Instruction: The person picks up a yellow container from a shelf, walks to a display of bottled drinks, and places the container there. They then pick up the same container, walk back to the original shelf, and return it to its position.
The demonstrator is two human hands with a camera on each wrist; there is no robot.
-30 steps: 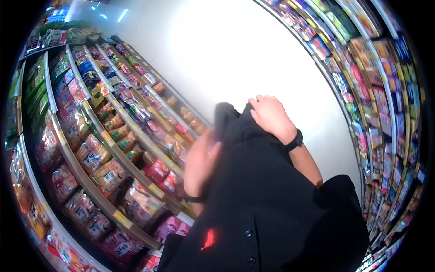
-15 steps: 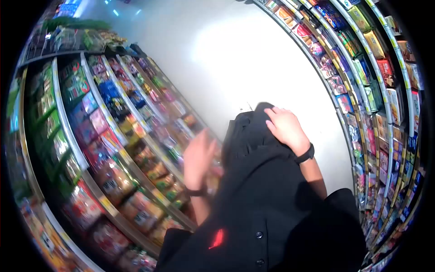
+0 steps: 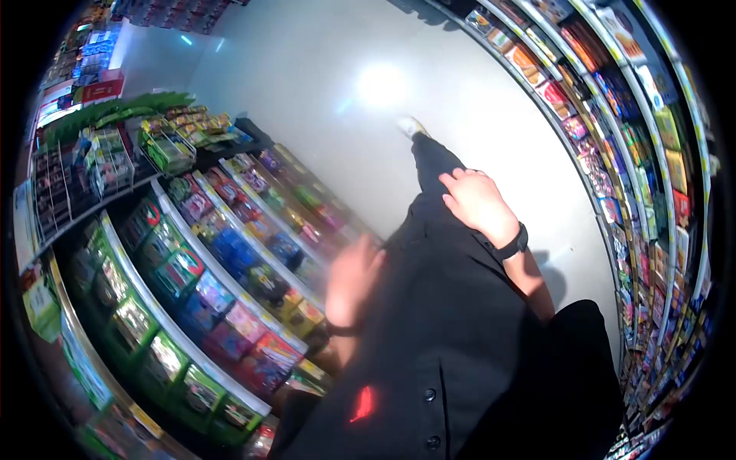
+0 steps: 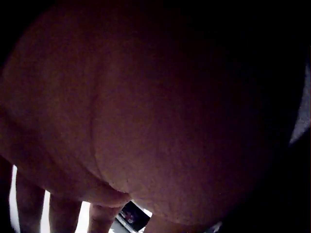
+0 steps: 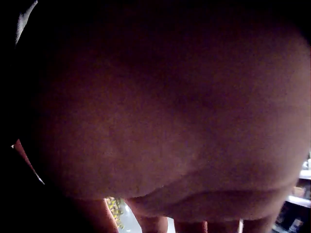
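Note:
At the left of the black clothing in the head view, my left hand point(image 3: 354, 280) is blurred and holds nothing. Its palm fills most of the left wrist view, dark, with bright gaps between the straight fingers point(image 4: 65, 213). My right hand point(image 3: 481, 203) overlaps the black trousers point(image 3: 435, 165) in the head view, its fingers loosely bent and nothing in its grip. In the right wrist view the palm takes up nearly everything, with the fingers point(image 5: 189, 226) hanging at the bottom edge. A dark band point(image 3: 512, 241) circles the right wrist.
On the left, tilted shelves point(image 3: 222, 307) carry rows of bagged goods, with wire baskets point(image 3: 165, 149) of packets on top. Another long shelf point(image 3: 606, 100) of boxed and bagged goods curves along the right. Between them runs a pale, shiny floor point(image 3: 307, 92); a light-coloured shoe point(image 3: 410, 126) shows ahead.
The shelves have shifted in view, and the wire baskets at the left shelf's end now appear nearer. A leg with its shoe has come into view ahead. Both hands still hold nothing.

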